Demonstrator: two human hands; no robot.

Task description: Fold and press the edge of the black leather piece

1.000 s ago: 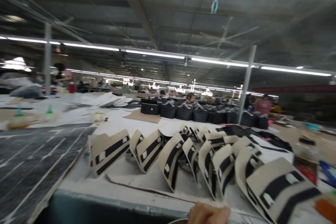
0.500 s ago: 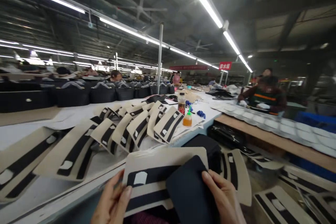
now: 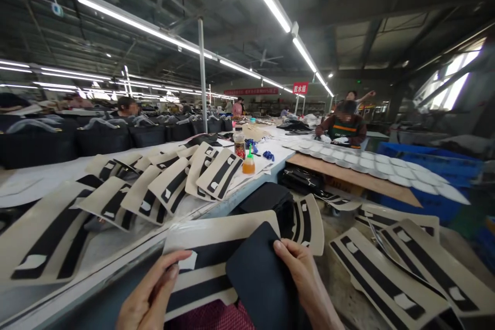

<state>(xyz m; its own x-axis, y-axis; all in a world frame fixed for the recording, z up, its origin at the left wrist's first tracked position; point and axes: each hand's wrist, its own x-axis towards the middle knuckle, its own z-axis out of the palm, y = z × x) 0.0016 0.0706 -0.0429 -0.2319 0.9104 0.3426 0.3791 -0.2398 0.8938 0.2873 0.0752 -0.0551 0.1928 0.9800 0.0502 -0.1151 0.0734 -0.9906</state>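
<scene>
The panel in my left hand is cream with two black bands and a small white patch. The piece under my right hand is plain dark navy, nearly black. Below them my lap shows a red-and-dark check. Panels on the desk repeat the cream-and-black striping with white patches, and so do those on the floor. The bottle holds orange liquid under a green tip. Bags behind are black with grey handles. A hanging sign is red with white characters. The crates are blue.
</scene>
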